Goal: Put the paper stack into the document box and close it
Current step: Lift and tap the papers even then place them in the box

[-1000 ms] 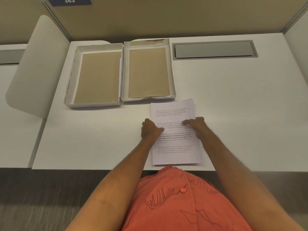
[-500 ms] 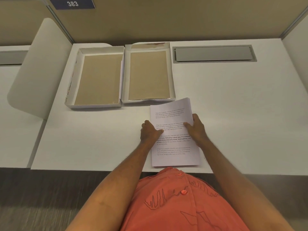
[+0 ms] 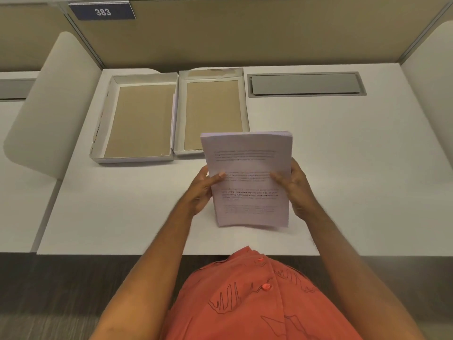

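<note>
Fingers point(image 3: 282, 178) of the right hand point(image 3: 297, 190) and of the left hand point(image 3: 202, 190) are clamped on the paper stack point(image 3: 247, 179), thumbs lying across the printed top sheet and the other fingers wrapped under its long edges. From the head camera, the stack sits between both hands, tilted, its far edge covering the near right corner of the open document box point(image 3: 171, 119), whose two brown-lined halves lie side by side on the white worktop point(image 3: 343, 168). Half a second ago the stack lay flat on the worktop under both hands; now it is raised off the surface and closer to the box.
</note>
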`<state>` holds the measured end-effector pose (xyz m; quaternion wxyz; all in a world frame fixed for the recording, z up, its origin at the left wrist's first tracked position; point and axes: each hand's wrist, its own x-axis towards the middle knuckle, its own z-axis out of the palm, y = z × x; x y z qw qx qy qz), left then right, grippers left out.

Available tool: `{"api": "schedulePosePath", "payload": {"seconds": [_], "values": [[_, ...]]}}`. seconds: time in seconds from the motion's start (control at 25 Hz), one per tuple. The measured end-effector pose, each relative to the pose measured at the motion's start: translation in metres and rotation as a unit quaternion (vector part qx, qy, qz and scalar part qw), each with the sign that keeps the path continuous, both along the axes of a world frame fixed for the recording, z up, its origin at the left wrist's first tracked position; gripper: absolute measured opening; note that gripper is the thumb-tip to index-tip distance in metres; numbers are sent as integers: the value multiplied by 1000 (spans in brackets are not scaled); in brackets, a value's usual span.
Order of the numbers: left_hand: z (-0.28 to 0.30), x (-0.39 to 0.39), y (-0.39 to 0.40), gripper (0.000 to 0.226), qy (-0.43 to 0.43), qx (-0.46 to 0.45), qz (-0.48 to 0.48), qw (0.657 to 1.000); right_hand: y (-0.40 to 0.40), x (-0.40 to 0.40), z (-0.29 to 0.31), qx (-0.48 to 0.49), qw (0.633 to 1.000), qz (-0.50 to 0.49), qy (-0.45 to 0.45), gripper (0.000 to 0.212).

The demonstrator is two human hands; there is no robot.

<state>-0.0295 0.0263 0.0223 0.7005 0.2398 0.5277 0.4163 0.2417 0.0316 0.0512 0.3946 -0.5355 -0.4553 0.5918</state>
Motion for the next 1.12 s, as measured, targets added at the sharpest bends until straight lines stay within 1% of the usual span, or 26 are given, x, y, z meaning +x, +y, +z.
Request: {"api": "schedulePosePath", "payload": {"seconds": [0.08, 0.16, 0.24, 0.28, 0.36, 0.48, 0.56, 0.76, 0.92, 1.12], "values": [[19, -4, 3, 54, 20, 82, -36, 996, 0, 5, 12, 32, 999, 10, 34, 40], [30, -6, 4, 46, 32, 156, -44, 986, 2, 13, 23, 66, 997, 17, 46, 45], [37, -5, 3, 45, 35, 204, -52, 977, 2, 21, 29, 87, 995, 5, 50, 49], [37, -5, 1, 43, 35, 208, -55, 976, 1, 24, 29, 91, 995, -5, 50, 49], [33, -1, -6, 41, 39, 187, -64, 979, -5, 23, 22, 81, 995, -25, 49, 47], [23, 11, -18, 42, 41, 143, -74, 986, -17, 11, 3, 39, 996, -69, 43, 47], [20, 14, -20, 44, 45, 137, -69, 987, -18, 7, -3, 23, 996, -85, 28, 48], [23, 14, -20, 45, 42, 142, -67, 987, -14, 8, -1, 14, 995, -95, 33, 48], [21, 18, -24, 44, 49, 130, -59, 989, -17, 8, -4, 14, 996, -79, 41, 49], [26, 21, -19, 44, 61, 139, -69, 986, -11, 11, 1, 14, 995, -83, 47, 45]]}}
